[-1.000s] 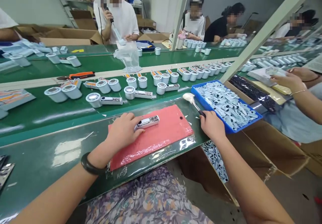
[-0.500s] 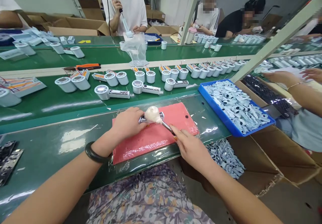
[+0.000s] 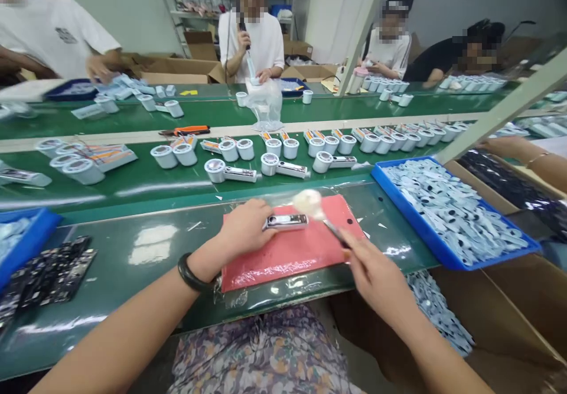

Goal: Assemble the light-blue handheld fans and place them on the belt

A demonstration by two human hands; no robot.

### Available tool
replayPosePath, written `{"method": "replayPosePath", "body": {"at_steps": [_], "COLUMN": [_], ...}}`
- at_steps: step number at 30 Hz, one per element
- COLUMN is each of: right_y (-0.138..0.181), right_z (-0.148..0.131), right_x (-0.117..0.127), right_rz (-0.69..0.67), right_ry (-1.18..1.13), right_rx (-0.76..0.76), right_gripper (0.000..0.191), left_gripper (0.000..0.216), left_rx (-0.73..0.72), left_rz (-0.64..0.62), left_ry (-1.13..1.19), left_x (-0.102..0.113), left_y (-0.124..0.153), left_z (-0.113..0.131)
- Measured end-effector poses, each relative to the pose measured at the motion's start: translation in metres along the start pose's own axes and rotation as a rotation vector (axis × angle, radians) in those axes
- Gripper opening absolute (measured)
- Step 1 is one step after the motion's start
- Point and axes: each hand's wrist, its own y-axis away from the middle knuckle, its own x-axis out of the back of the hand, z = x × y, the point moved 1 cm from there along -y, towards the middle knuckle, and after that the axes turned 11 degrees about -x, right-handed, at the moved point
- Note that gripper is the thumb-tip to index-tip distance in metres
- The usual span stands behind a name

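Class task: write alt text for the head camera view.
The left hand steadies a silver device on a red mat while the right hand holds a cotton swab near it. A blue tray of pale parts sits right; white cylinders line a green conveyor behind.

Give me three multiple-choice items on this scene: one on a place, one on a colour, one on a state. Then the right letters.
1. Where does the silver device lie?
A. on the floor
B. on the pink mat
C. in a cardboard box

2. What colour is the tray right of the mat?
A. red
B. yellow
C. blue

3. What is the right hand doing?
A. holding a white-tipped swab
B. resting empty on the tray
C. pressing on the device

1: B, the left hand pins it on the mat.
2: C, its rim shows blue.
3: A, the swab's handle runs into the fingers.
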Motion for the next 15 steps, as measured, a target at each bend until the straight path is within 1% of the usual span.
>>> {"method": "replayPosePath", "body": {"at_steps": [2, 4, 5, 6, 7, 10, 12, 13, 15], "right_y": [-0.006, -0.013, -0.017, -0.021, -0.025, -0.033, -0.036, -0.037, -0.042], "right_z": [0.020, 0.043, 0.054, 0.063, 0.072, 0.090, 0.099, 0.102, 0.108], "right_x": [0.010, 0.017, 0.020, 0.021, 0.022, 0.019, 0.015, 0.013, 0.010], "right_rz": [0.135, 0.231, 0.252, 0.252, 0.225, 0.134, 0.134, 0.164, 0.242], "right_ry": [0.048, 0.149, 0.193, 0.222, 0.231, 0.210, 0.220, 0.237, 0.210], "right_rx": [-0.091, -0.199, -0.254, -0.315, -0.377, -0.544, -0.568, -0.551, -0.453], "right_gripper": [0.046, 0.048, 0.049, 0.050, 0.050, 0.045, 0.042, 0.040, 0.036], "left_gripper": [0.016, 0.019, 0.022, 0.024, 0.025, 0.029, 0.032, 0.032, 0.032], "left_rx": [-0.004, 0.009, 0.028, 0.062, 0.118, 0.342, 0.438, 0.464, 0.496], "left_rz": [0.013, 0.061, 0.086, 0.105, 0.111, 0.068, 0.047, 0.043, 0.039], "left_ry": [-0.042, -0.096, -0.127, -0.161, -0.191, -0.237, -0.231, -0.226, -0.215], "left_x": [0.006, 0.014, 0.020, 0.026, 0.032, 0.048, 0.053, 0.053, 0.048], "left_y": [0.015, 0.033, 0.042, 0.051, 0.058, 0.073, 0.074, 0.073, 0.068], "left_z": [-0.012, -0.035, -0.052, -0.070, -0.089, -0.147, -0.178, -0.190, -0.209]}}
